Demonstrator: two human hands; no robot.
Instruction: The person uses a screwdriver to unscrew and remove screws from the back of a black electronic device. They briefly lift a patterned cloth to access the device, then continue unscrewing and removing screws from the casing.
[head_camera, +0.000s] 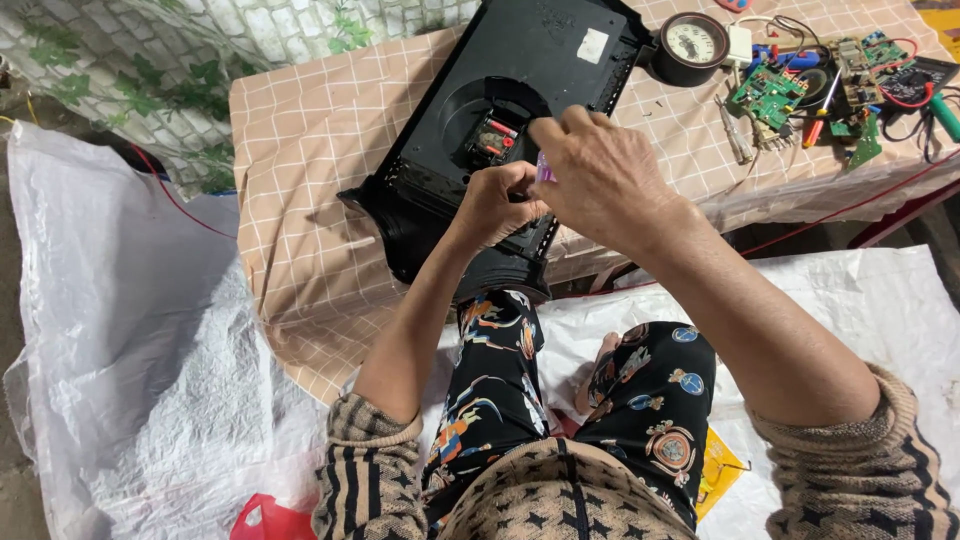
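Observation:
A large black plastic clock case lies face down on a low table, with a small movement box with red parts in its round recess. My left hand is closed just below that recess, at the case's near edge. My right hand is beside it, fingers curled, pinching a small pink-purple piece between the two hands. What my left hand grips is hidden by its fingers.
The table carries a beige checked cloth. At the back right sit a round dial gauge, green circuit boards, screwdrivers and wires. White plastic sacking covers the floor. My patterned knees are under the table edge.

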